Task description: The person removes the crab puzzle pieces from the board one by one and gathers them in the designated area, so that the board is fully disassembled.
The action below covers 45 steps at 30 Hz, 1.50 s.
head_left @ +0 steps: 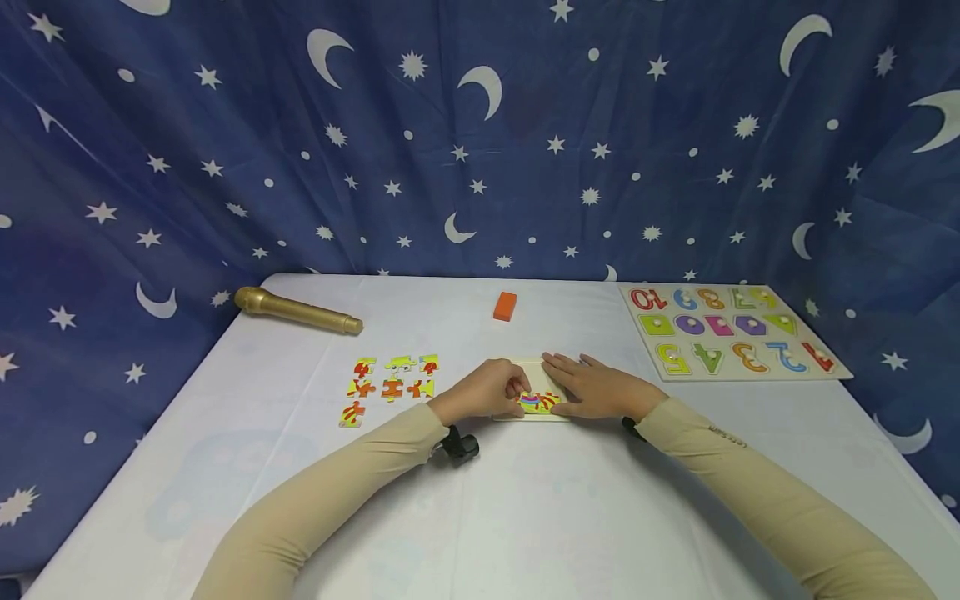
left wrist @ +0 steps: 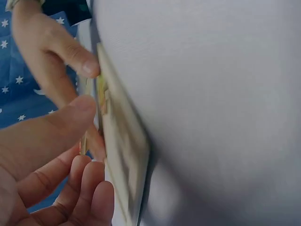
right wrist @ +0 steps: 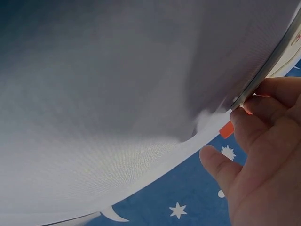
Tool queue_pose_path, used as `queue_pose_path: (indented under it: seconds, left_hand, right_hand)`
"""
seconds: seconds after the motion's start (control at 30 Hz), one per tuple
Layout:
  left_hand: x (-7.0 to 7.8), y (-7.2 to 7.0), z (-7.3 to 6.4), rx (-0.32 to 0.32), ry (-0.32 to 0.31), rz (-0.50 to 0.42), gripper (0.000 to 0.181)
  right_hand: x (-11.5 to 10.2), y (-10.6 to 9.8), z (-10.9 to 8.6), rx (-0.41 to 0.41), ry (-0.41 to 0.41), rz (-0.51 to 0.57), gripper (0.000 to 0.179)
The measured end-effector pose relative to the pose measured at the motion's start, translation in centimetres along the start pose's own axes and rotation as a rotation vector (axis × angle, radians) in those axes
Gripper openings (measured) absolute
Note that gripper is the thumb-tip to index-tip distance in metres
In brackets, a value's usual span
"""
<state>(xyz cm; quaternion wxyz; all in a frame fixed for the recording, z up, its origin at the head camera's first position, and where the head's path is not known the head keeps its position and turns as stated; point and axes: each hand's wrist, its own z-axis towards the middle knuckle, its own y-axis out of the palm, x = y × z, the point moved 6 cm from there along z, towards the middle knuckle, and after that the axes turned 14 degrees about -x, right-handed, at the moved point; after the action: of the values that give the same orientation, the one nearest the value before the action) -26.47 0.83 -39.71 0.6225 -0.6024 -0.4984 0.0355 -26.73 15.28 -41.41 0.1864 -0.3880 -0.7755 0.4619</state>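
Note:
A small wooden puzzle board (head_left: 534,375) lies on the table with brightly coloured pieces (head_left: 546,403) along its near side. My left hand (head_left: 487,390) is over the board's left side. In the left wrist view, a thin puzzle piece (left wrist: 83,145), seen edge-on, is pinched between the thumb and fingers of my left hand (left wrist: 56,160). My right hand (head_left: 600,390) rests on the board's right side with its fingers extended. The right wrist view shows the fingers of my right hand (right wrist: 268,136) touching the board's edge (right wrist: 258,77).
Several loose yellow-and-red puzzle pieces (head_left: 392,389) lie left of the board. A gold toy microphone (head_left: 300,312) is at the back left, and an orange block (head_left: 505,306) behind the board. At the right lies a number-and-shape peg board (head_left: 727,332). A starry blue curtain (head_left: 480,150) hangs behind.

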Motion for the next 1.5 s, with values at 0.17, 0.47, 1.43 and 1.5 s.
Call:
queue_pose_path:
  seconds: [0.17,0.47,1.43,1.5]
  left_hand:
    - [-1.0,-1.1,-2.4,0.024,0.002,-0.056,0.028]
    - [-6.7,-3.9,-10.2,0.085,-0.051,-0.094,0.029]
    - [-11.0,-5.0,-15.0,0.009,-0.152,-0.025,0.028]
    - [-9.7,-5.5,-13.9,0.022,-0.131,-0.002,0.026]
  right_hand:
    - [-0.4,-0.1,-0.1,-0.002,0.000,0.008,0.079]
    - [-0.5,-0.2,-0.2,0.003,-0.009,0.017,0.078]
    - [-0.2,-0.1,-0.1,0.014,-0.007,0.011,0.078]
    - [-0.2,-0.1,-0.3,0.011,-0.008,0.021,0.078]
